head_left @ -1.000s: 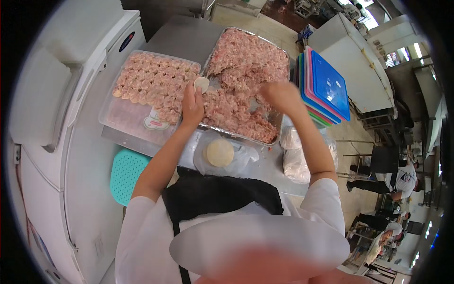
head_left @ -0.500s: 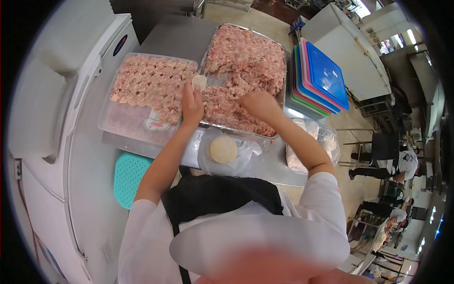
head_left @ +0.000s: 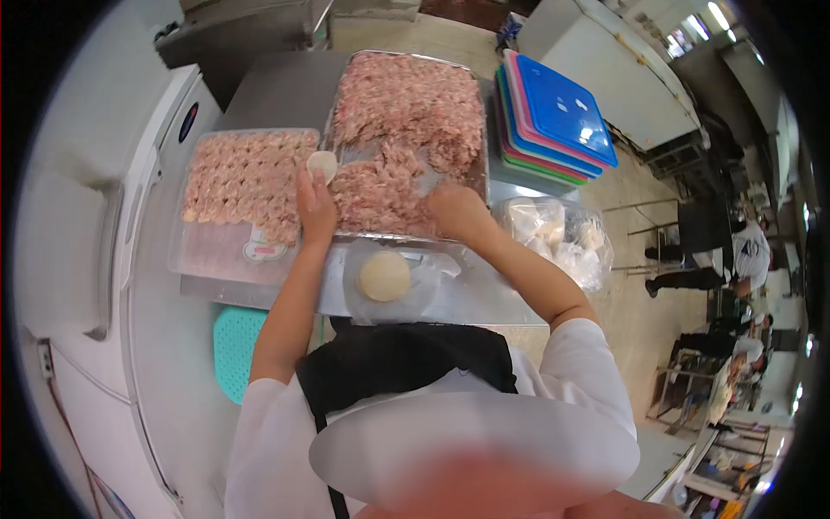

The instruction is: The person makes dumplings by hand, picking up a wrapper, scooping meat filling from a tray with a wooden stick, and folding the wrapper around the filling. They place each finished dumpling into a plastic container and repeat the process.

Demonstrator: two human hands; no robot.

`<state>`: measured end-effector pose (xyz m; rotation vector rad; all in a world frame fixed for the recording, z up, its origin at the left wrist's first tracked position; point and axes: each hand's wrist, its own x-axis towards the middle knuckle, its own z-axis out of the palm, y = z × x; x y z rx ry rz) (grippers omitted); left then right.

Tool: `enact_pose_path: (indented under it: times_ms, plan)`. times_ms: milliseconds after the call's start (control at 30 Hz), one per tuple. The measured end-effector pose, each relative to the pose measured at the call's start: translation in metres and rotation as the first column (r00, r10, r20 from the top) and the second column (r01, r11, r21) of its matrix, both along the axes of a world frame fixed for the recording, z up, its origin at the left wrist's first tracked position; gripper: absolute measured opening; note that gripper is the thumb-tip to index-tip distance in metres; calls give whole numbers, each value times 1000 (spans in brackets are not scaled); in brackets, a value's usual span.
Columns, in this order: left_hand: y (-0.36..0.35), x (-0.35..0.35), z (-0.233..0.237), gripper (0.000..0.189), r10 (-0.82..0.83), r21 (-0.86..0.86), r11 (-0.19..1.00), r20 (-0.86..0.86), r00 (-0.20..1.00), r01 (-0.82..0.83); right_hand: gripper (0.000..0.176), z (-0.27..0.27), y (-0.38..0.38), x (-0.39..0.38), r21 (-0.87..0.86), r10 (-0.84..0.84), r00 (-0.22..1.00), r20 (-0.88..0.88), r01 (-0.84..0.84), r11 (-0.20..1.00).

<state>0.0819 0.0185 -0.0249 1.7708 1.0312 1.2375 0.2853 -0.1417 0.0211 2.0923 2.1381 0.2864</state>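
Observation:
A round dough wrapper (head_left: 322,163) rests on the fingers of my left hand (head_left: 317,208), between the two trays. My right hand (head_left: 460,212) is closed, at the near right corner of the metal tray (head_left: 485,164) of ground meat (head_left: 406,99). Whatever its fingers grip is hidden. To the left, rows of filled dumplings (head_left: 238,177) cover the far part of a clear plastic tray (head_left: 216,251). A stack of round wrappers (head_left: 384,277) lies on a plastic bag in front of my body.
Stacked coloured plastic lids (head_left: 566,108) stand right of the meat. Clear bags with pale contents (head_left: 553,233) lie nearer me on the table's right. A turquoise perforated seat or basket (head_left: 238,350) is below the left edge. A white refrigerator (head_left: 156,216) borders the left; people work far right.
My right hand has moved from the middle of the meat to the tray's near right corner. The left hand still holds the wrapper. The whole view has shifted slightly.

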Motion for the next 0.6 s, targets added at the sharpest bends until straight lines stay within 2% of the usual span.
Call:
enact_pose_path:
  times_ms: [67,200,300,400,500,600]
  plan:
    - [0,2,-3,36,31,28,999,19,999,-31,12,15,-11,4,-27,2,1000,-4,-2,1000]
    - [-6,-3,8,34,36,48,998,1,999,-36,15,85,-21,12,-39,-128,991,-34,127,991]
    - [-1,-10,14,33,17,-15,1000,-12,1000,-17,19,79,-16,-13,95,-68,978,-200,88,992]
    - [2,-17,11,31,-5,-151,987,264,964,47,27,9,7,-14,4,-32,934,-356,35,999]
    - [-9,-32,21,30,36,-349,924,483,875,155,35,-11,19,28,33,-113,935,-336,131,991]
    - [-21,-57,19,31,-9,-316,943,295,956,106,36,21,15,41,-8,-116,970,-214,117,993]
